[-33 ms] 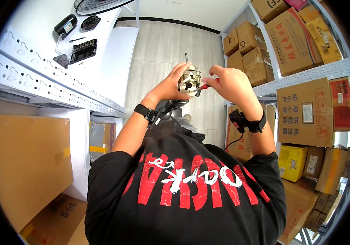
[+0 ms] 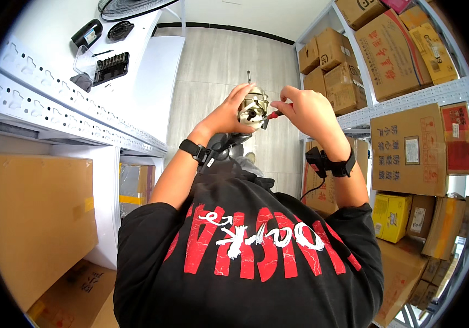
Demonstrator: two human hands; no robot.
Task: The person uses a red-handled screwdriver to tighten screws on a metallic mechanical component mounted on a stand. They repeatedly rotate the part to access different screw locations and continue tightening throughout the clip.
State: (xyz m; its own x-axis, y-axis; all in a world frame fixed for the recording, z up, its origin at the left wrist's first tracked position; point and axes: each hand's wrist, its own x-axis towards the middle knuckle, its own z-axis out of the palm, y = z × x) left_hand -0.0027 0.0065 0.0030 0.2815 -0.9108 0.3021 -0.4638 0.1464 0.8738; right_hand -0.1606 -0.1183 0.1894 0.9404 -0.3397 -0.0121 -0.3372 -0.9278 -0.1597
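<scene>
My left hand (image 2: 226,115) holds a small round metal motor (image 2: 252,107) up in front of me, its thin shaft pointing away. My right hand (image 2: 308,112) pinches a slim red-handled tool (image 2: 272,115) whose tip touches the side of the motor. Each wrist carries a black strap with a small device, and a cable runs down from the right one. My black shirt with red and white lettering fills the lower middle of the view.
A white workbench (image 2: 147,65) at the left carries a black bit case (image 2: 111,66), a black cylinder (image 2: 85,34) and a fan grille (image 2: 130,6). Metal shelves (image 2: 409,98) stacked with cardboard boxes line the right. A big cardboard box (image 2: 32,218) stands under the bench.
</scene>
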